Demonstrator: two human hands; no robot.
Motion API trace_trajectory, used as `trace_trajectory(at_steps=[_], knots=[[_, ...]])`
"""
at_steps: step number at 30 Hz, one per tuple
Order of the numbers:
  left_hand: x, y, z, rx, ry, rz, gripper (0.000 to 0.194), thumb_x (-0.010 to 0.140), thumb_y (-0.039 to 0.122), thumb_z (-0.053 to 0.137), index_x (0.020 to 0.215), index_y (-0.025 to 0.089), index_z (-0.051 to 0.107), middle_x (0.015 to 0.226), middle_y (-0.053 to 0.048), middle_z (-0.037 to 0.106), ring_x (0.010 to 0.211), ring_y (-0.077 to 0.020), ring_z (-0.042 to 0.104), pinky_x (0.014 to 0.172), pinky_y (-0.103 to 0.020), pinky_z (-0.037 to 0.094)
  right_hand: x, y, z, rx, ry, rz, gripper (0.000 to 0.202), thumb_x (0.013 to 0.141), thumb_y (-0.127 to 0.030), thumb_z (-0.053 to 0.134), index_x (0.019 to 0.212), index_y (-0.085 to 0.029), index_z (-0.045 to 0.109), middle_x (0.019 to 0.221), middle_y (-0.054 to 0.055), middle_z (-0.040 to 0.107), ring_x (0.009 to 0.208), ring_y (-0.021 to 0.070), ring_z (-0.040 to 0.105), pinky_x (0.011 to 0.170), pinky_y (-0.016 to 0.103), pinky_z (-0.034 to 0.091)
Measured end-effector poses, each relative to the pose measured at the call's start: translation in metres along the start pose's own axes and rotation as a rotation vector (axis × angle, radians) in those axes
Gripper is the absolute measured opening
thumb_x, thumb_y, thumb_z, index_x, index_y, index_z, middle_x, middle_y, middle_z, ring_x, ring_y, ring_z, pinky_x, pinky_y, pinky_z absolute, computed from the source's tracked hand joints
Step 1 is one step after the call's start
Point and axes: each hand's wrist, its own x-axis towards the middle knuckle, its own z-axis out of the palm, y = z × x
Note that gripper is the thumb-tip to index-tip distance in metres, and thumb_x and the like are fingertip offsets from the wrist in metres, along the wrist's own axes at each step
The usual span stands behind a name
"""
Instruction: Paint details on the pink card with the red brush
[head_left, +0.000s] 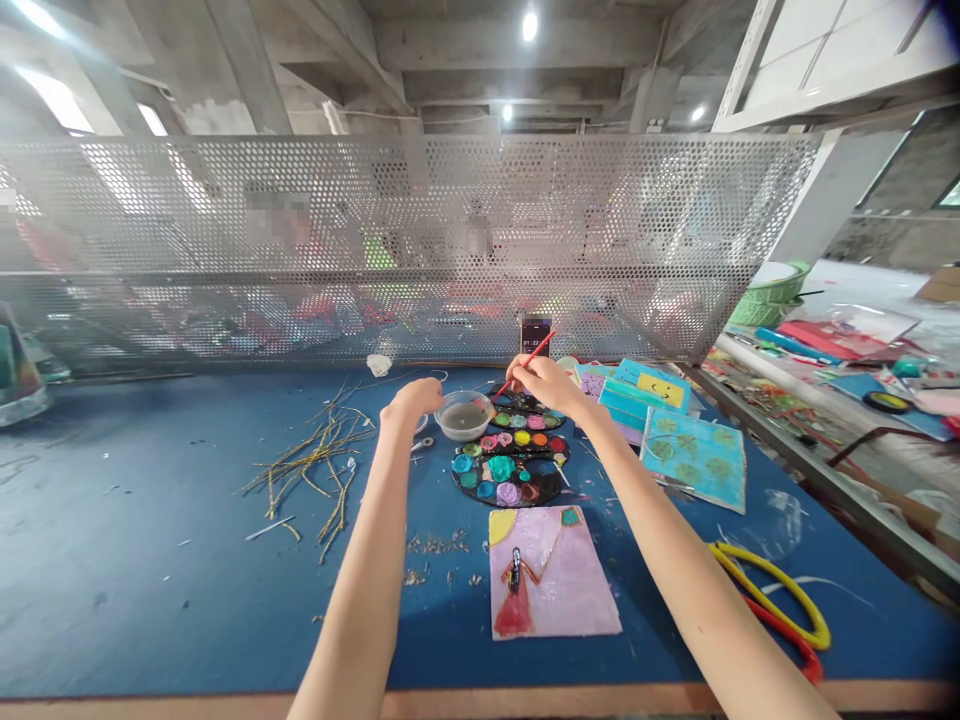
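Observation:
My right hand (541, 380) is closed round a slim red paintbrush (536, 352), its lower end slanting down to the right rim of a clear plastic bowl (463, 428) of greyish water. Beside that bowl's left rim, my left hand (416, 398) has its fingers curled; the fingertips are hidden, so any hold is unclear. Just right of the bowl lie two black paint palettes (486, 492) with several coloured wells, one behind the other. Nearer me, a painted square panel (570, 590) lies flat, showing a figure in a red dress on a lilac ground with a yellow corner.
Thin yellowish twigs (307, 462) are scattered at the left. To the right lie painted blue panels (697, 455) and yellow and red scissor handles (795, 600). A perforated metal screen (360, 250) borders the table's back, with a phone (535, 337) propped before it.

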Motion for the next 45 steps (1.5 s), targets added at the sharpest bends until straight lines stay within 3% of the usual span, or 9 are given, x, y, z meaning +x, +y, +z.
trace_trajectory(at_steps=[14,19,27,32,36,42,45], knots=[[0.002,0.0,0.0,0.003,0.008,0.007,0.035,0.091,0.041,0.056,0.116,0.018,0.058,0.118,-0.007,0.061,0.103,-0.0185,0.061,0.09,-0.04,0.054,-0.002,-0.003,-0.008,-0.056,0.077,0.007,0.028,0.091,-0.034,0.041,0.074,-0.021,0.06,0.069,0.0,0.066,0.065,0.0151,0.06,0.065,0.025,0.04],[0.001,0.002,0.001,0.002,0.024,0.009,0.035,0.09,0.041,0.057,0.117,0.017,0.058,0.119,-0.008,0.061,0.104,-0.019,0.061,0.09,-0.041,0.054,-0.003,-0.004,-0.01,-0.023,0.131,-0.01,0.031,0.094,-0.036,0.035,0.08,-0.021,0.058,0.077,0.002,0.067,0.073,0.0155,0.063,0.069,0.025,0.043],[0.004,-0.004,0.005,-0.017,0.02,-0.026,0.034,0.091,0.041,0.057,0.115,0.018,0.059,0.117,-0.007,0.061,0.103,-0.0182,0.061,0.089,-0.039,0.054,-0.002,0.001,-0.01,-0.023,0.118,0.02,0.03,0.091,-0.035,0.04,0.072,-0.02,0.058,0.067,0.001,0.065,0.066,0.0153,0.061,0.066,0.026,0.042],[0.006,-0.008,0.006,-0.048,0.023,-0.025,0.034,0.091,0.042,0.057,0.114,0.017,0.059,0.115,-0.007,0.062,0.101,-0.018,0.062,0.088,-0.039,0.054,-0.001,0.002,-0.013,0.037,0.125,0.0,0.033,0.093,-0.038,0.035,0.076,-0.021,0.058,0.075,0.002,0.067,0.075,0.0153,0.064,0.071,0.025,0.046],[0.005,-0.011,0.005,-0.069,0.03,-0.031,0.035,0.091,0.042,0.056,0.115,0.017,0.059,0.116,-0.007,0.062,0.101,-0.0179,0.061,0.089,-0.039,0.054,-0.001,0.004,-0.012,0.041,0.098,0.002,0.029,0.089,-0.036,0.042,0.073,-0.02,0.059,0.072,0.001,0.067,0.071,0.0154,0.063,0.07,0.025,0.046],[0.002,-0.015,0.005,-0.093,0.029,-0.035,0.036,0.091,0.042,0.057,0.117,0.017,0.058,0.118,-0.007,0.061,0.103,-0.0186,0.061,0.088,-0.04,0.055,-0.003,0.006,-0.025,0.082,0.179,0.008,0.028,0.091,-0.036,0.038,0.076,-0.02,0.057,0.075,0.003,0.067,0.075,0.0164,0.064,0.074,0.026,0.047],[0.002,-0.013,0.004,-0.088,0.019,-0.026,0.035,0.091,0.042,0.056,0.115,0.017,0.059,0.115,-0.007,0.062,0.101,-0.0181,0.062,0.088,-0.039,0.055,-0.002,0.005,-0.021,0.12,0.111,-0.011,0.026,0.09,-0.033,0.037,0.079,-0.02,0.058,0.08,0.003,0.069,0.077,0.0158,0.066,0.075,0.026,0.05]])
